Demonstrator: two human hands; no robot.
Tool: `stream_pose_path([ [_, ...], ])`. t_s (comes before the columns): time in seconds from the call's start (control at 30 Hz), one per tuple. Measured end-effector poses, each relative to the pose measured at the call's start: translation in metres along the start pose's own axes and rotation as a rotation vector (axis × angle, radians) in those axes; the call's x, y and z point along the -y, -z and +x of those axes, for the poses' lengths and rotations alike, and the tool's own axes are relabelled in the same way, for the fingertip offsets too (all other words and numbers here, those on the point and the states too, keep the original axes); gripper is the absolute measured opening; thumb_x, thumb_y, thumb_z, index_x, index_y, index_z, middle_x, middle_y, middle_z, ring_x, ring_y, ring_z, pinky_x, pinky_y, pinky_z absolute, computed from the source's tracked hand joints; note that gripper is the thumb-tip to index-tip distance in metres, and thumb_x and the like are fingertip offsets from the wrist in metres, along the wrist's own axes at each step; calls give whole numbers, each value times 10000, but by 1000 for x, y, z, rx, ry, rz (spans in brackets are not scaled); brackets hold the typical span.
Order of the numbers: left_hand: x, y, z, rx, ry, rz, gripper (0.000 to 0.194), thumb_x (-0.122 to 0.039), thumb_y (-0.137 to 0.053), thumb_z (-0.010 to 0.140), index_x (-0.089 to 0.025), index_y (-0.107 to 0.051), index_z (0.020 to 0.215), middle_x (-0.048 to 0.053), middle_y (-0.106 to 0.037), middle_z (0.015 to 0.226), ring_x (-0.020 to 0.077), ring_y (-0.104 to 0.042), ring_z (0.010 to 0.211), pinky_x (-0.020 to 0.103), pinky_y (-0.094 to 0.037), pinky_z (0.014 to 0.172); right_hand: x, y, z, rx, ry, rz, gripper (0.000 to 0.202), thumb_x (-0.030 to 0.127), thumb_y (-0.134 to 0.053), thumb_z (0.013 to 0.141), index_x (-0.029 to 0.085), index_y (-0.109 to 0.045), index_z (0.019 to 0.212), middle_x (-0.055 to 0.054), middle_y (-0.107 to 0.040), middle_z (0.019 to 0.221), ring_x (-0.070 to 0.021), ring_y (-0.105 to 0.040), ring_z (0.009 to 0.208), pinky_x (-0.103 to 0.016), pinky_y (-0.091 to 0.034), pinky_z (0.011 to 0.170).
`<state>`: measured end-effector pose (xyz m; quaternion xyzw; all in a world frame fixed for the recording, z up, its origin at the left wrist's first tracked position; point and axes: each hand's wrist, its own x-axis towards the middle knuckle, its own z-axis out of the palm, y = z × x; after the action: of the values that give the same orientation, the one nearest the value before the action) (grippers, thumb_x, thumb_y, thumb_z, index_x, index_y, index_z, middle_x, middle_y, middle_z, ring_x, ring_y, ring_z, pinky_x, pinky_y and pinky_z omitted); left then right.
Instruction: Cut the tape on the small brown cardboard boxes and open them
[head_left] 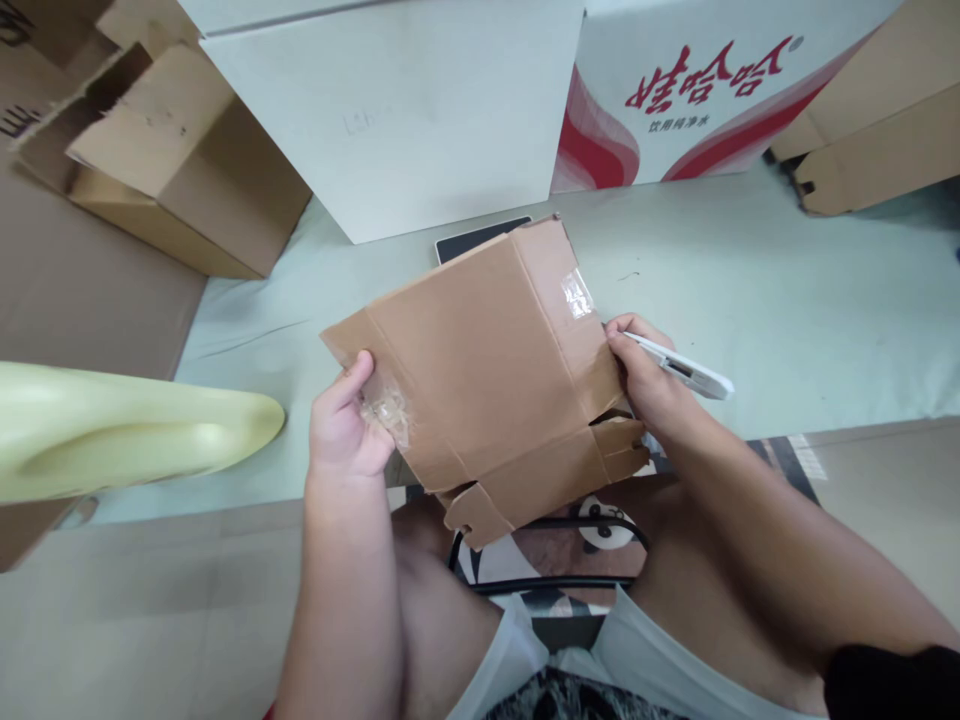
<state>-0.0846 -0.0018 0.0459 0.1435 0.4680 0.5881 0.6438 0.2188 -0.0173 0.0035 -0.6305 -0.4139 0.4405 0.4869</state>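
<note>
My left hand (349,420) is closed on the left edge of a brown cardboard box (469,350), thumb on top. The box is tilted over my lap, with slotted flaps hanging open at its near end. Crumpled clear tape sticks to its left side by my palm, and another strip of tape (577,293) shows near the upper right corner. At the right edge of the box, my right hand (649,370) is closed around a white utility knife (686,367). The knife's handle points away to the right; its front end is hidden by my fingers.
A pale green cloth (720,270) covers the table. Behind stand a white box (420,110) and a red-and-white carton (675,110). A dark flat device (480,240) lies partly under the cardboard. Brown boxes (202,160) are at left, near a yellow-green curved object (142,430).
</note>
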Motion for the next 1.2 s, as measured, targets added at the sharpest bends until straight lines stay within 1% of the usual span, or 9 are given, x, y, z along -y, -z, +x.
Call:
stream_pose_path([
  [0.1, 0, -2, -2, 1, -16, -1, 122, -185, -649, 948, -189, -771, 957, 52, -848, 908, 295, -794, 1157, 427, -632, 1088, 1, 0, -2, -7, 13, -32, 196, 424, -638, 899, 256, -569, 825, 39, -480, 700, -152, -406, 637, -310, -279, 574],
  [0.2, 2, -2, -4, -28, -17, -7, 132, -184, -638, 947, -190, -770, 960, 49, -848, 901, 296, -790, 1166, 425, -635, 1085, 1, 0, -2, -12, 31, -79, 190, 418, -632, 897, 257, -569, 818, 33, -493, 705, -161, -427, 660, -314, -299, 588],
  [0.33, 3, 4, -2, -20, -24, 26, 82, -214, -701, 919, -201, -772, 960, 64, -848, 938, 320, -780, 1190, 441, -633, 1090, 3, -4, -2, -29, 29, -119, 176, 400, -621, 874, 259, -560, 788, 21, -504, 699, -173, -435, 666, -318, -324, 587],
  [0.43, 5, 8, 0, -1, -39, 48, 109, -249, -760, 887, -192, -773, 979, 82, -848, 980, 340, -768, 1214, 460, -626, 1097, 5, -9, -2, -34, 26, -132, 162, 383, -606, 869, 262, -551, 776, 15, -504, 693, -178, -445, 662, -320, -339, 579],
  [0.57, 5, 10, 3, -42, -38, 31, 94, -233, -760, 870, -184, -776, 948, 76, -848, 961, 326, -777, 1195, 438, -623, 1098, 4, -12, -2, -20, 36, -133, 169, 379, -601, 885, 261, -550, 774, 19, -493, 675, -173, -434, 639, -318, -325, 564],
  [0.73, 7, 8, 2, -83, -24, 4, 100, -232, -743, 870, -175, -771, 948, 77, -848, 970, 316, -791, 1152, 443, -618, 1098, -1, -12, -1, -19, 26, -148, 160, 382, -612, 872, 261, -560, 780, 22, -506, 674, -173, -435, 638, -317, -313, 569],
  [0.93, 8, 3, 3, -129, -22, -20, 101, -205, -725, 874, -159, -770, 951, 61, -846, 934, 285, -823, 1029, 432, -616, 1097, 1, -13, 1, -31, 37, -164, 161, 388, -602, 861, 260, -561, 773, 23, -503, 669, -170, -431, 634, -322, -304, 573],
  [1.07, 9, -1, 3, -127, -43, -16, 108, -215, -732, 870, -171, -774, 959, 61, -850, 931, 289, -819, 1053, 420, -629, 1075, 6, -13, -1, -21, 31, -160, 173, 381, -590, 863, 263, -534, 750, 24, -481, 661, -171, -418, 629, -326, -305, 571],
  [1.2, 11, -3, 1, -117, -68, 2, 128, -233, -757, 855, -177, -772, 970, 62, -852, 937, 292, -817, 1065, 417, -634, 1066, 6, -10, -4, -11, 35, -144, 176, 380, -581, 888, 260, -544, 764, 24, -504, 682, -170, -435, 649, -326, -323, 591],
])
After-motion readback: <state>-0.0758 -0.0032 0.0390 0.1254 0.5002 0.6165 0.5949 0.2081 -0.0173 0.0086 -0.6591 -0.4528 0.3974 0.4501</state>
